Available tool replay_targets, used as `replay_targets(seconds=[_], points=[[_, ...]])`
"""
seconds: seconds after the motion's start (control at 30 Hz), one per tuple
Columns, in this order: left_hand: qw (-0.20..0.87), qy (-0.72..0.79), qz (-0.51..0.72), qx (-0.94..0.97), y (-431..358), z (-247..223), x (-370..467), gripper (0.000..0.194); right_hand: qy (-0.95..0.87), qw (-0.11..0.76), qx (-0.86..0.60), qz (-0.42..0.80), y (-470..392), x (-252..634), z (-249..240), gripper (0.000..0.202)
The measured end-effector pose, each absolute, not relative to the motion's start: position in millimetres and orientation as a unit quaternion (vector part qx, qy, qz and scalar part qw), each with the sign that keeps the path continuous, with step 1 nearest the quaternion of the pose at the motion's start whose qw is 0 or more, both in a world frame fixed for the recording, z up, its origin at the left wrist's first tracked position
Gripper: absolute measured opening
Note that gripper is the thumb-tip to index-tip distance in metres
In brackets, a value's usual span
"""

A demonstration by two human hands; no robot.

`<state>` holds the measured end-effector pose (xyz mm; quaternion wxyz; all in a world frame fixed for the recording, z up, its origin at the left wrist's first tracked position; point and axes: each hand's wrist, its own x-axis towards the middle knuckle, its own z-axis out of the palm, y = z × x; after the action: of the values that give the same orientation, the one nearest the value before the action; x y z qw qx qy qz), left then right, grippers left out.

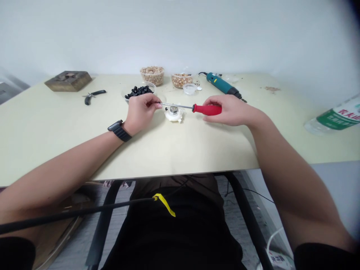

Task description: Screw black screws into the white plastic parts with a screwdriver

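In the head view, my right hand (225, 109) is wrapped round the red handle of a screwdriver (206, 109), held level with its shaft pointing left. My left hand (143, 110) pinches at the screwdriver's tip; a small dark bit of something shows there, too small to name. Just below the shaft, a white plastic part with a round metal piece on top (173, 114) rests on the table, between my two hands. Behind my left hand stands a clear bowl of black pieces (138, 91).
Two clear tubs (152, 76) of small tan pieces stand at the back, with a small clear lid (189, 89) in front. A teal power tool (221, 83) lies right of them. Pliers (94, 96) and a dark block (69, 80) lie left. A bottle (334, 117) is far right.
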<state>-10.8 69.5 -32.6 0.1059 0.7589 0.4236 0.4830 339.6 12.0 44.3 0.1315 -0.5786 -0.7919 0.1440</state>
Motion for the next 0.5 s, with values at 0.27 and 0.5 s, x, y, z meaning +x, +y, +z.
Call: replay_targets(seconds=[0.27, 0.5], points=[[0.095, 0.417, 0.479, 0.766, 64.9, -31.8, -8.2, 0.017, -0.795, 0.128, -0.568, 0.172, 8.0, 339.1, 48.6, 0.046], [0.078, 0.411, 0.484, 0.769, 66.2, -32.4, -8.2, 0.014, -0.794, 0.151, -0.560, 0.183, 8.5, 341.3, 48.0, 0.042]])
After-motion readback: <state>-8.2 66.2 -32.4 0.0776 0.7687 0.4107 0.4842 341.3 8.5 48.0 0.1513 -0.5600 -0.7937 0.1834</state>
